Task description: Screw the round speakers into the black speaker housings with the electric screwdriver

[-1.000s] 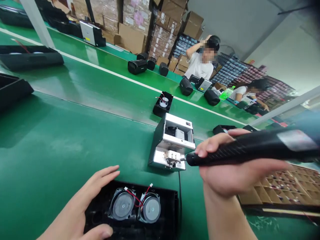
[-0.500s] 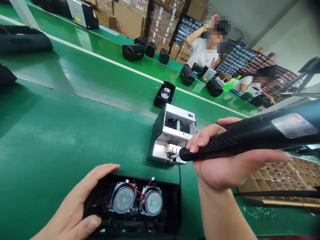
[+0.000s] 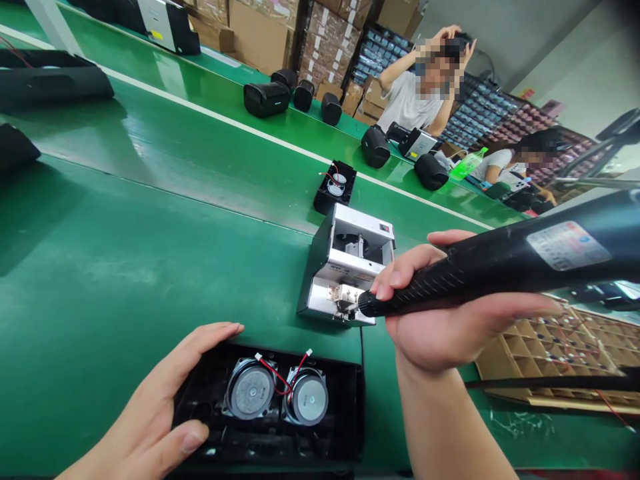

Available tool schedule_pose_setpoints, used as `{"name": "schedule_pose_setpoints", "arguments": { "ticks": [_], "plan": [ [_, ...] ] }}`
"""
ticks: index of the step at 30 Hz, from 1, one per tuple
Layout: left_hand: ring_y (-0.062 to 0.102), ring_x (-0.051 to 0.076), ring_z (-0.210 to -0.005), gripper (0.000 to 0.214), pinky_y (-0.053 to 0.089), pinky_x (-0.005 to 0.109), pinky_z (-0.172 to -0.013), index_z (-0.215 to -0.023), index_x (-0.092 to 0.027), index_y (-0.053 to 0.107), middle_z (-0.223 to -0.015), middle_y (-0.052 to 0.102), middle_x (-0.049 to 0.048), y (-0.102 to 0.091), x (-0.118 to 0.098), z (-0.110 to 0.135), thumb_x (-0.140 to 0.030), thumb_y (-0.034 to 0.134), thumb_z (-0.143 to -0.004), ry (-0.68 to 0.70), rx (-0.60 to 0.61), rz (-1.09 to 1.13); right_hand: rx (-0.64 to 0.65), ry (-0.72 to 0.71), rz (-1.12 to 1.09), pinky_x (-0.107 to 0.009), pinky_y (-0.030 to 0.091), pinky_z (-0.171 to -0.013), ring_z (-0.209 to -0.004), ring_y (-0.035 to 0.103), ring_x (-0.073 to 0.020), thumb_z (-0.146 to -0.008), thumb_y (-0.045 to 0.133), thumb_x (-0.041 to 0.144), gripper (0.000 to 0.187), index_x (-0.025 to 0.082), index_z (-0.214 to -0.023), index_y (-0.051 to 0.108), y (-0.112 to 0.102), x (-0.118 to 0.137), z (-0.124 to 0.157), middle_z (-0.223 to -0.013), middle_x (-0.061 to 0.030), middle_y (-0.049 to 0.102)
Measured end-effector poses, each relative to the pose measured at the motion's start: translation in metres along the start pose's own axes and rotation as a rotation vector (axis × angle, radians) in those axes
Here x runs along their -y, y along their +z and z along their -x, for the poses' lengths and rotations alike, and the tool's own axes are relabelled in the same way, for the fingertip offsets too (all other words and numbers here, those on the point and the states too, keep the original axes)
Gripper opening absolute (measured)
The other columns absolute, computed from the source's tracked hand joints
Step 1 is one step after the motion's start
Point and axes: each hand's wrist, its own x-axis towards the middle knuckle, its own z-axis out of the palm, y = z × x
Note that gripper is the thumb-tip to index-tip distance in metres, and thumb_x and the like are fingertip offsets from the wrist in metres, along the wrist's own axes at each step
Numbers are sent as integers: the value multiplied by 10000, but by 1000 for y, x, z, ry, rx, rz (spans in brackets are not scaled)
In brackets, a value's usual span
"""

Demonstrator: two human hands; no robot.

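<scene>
The right hand (image 3: pixel 445 327) grips a black electric screwdriver (image 3: pixel 490 277), fingers closed around the barrel, tip at the outlet of a screw feeder (image 3: pixel 345 267); the left hand (image 3: pixel 143 413), fingers open, rests on a black speaker housing (image 3: pixel 350 413) holding two speaker drivers (image 3: pixel 251 391); risks: an off-axis tip can drop a screw; an unsteadied housing can slide on the green conveyor belt (image 3: pixel 100 267).

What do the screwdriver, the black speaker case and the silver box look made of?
The electric screwdriver looks like black plastic, with a finely textured grip towards the tip. The speaker case seems moulded black plastic, dull and matte. The silver box looks like bright sheet metal, judging by its shiny reflections, though its exact metal can't be told.
</scene>
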Motion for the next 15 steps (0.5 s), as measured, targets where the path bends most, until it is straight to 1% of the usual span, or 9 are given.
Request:
{"name": "schedule_pose_setpoints", "arguments": {
  "ticks": [5,8,10,12,14,15],
  "plan": [
    [442,406,-1683,744,317,532,-1452,-1723,-456,453,-1820,494,-7,-3,4,0,-842,477,-1087,30,11,-34,66,-56,-46,-343,443,-353,-395,584,-193,-887,700,947,738,242,-1101,752,-2,-2,7,-610,52,689],
    [436,409,-1695,798,331,526,-1448,-1750,-412,443,-1831,483,35,-10,15,-1,-850,488,-1083,80,59,-37,112,-36,-39,-359,464,-368,-403,601,-209,-806,741,991,792,256,-1100,760,-1,0,11,-624,48,721],
    [448,396,-1693,807,350,506,-1442,-1769,-401,424,-1838,473,46,-14,23,-2,-828,508,-1090,112,100,-48,87,8,-29,-337,451,-377,-398,582,-192,-814,704,1013,818,254,-1117,756,1,1,12,-607,54,701],
    [457,382,-1691,805,360,487,-1437,-1778,-414,409,-1845,462,37,-15,27,-2,-811,531,-1089,127,119,-52,56,86,-44,-305,426,-375,-389,558,-169,-880,645,996,809,243,-1158,750,2,1,13,-593,62,664],
    [449,379,-1694,808,343,490,-1445,-1773,-429,417,-1846,458,27,-12,26,-2,-835,525,-1083,117,92,-31,48,164,-66,-292,437,-380,-396,566,-163,-916,611,983,806,240,-1197,745,0,3,15,-602,63,654],
    [445,377,-1694,808,332,491,-1449,-1767,-438,427,-1841,463,20,-10,24,-2,-852,518,-1079,113,74,-17,60,186,-82,-295,451,-381,-402,574,-167,-909,599,997,823,244,-1207,748,-2,5,16,-609,59,663]
  ]
}}
